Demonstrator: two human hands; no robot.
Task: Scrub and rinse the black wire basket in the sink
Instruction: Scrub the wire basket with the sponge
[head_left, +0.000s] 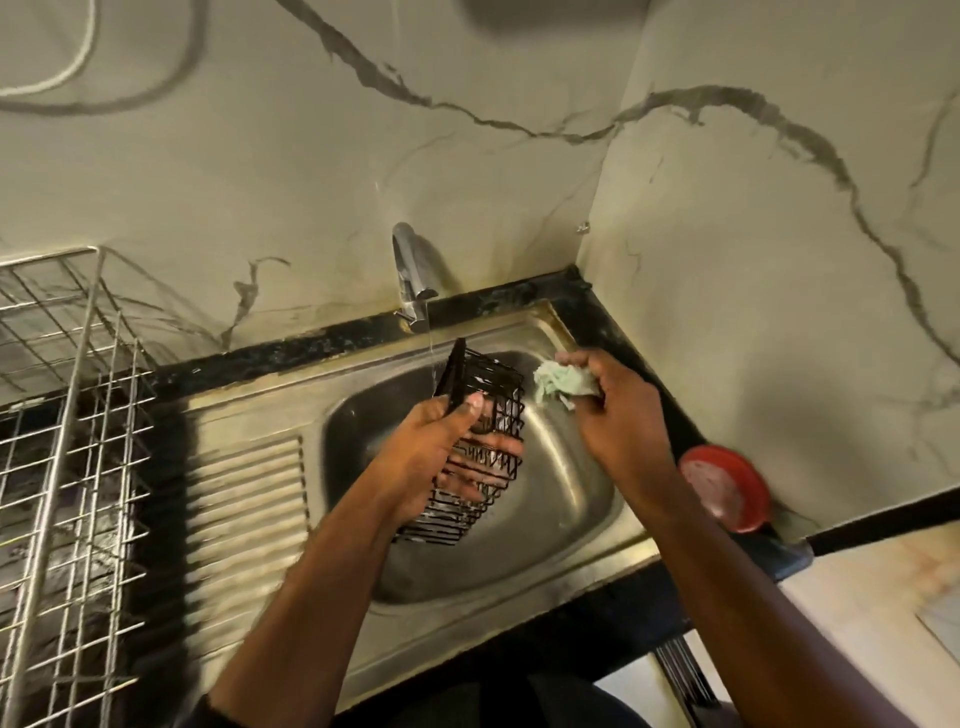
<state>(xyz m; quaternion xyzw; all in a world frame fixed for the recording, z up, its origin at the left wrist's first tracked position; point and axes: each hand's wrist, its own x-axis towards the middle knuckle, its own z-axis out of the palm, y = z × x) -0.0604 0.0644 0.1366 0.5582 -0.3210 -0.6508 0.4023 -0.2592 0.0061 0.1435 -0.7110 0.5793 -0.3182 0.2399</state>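
A pale wall veined in grey marble pattern meets in a corner above a black stone counter (291, 353), into which a stainless steel sink (571, 488) with a ribbed drainboard is set; a chrome tap (410, 275) at the sink's back edge runs a thin stream. The left hand (436, 457) grips the black wire basket (480, 441), tilted above the bowl with its upper end at the stream; the right hand (618, 410) clutches a crumpled pale green cloth (563, 384) near the sink's back right corner, apart from the basket; so I judge wetting begun, with scrubbing and final rinse apparently left. A silver wire dish rack (67, 415) stands at the counter's left edge; a round red container (727, 488) sits by the sink's right edge.
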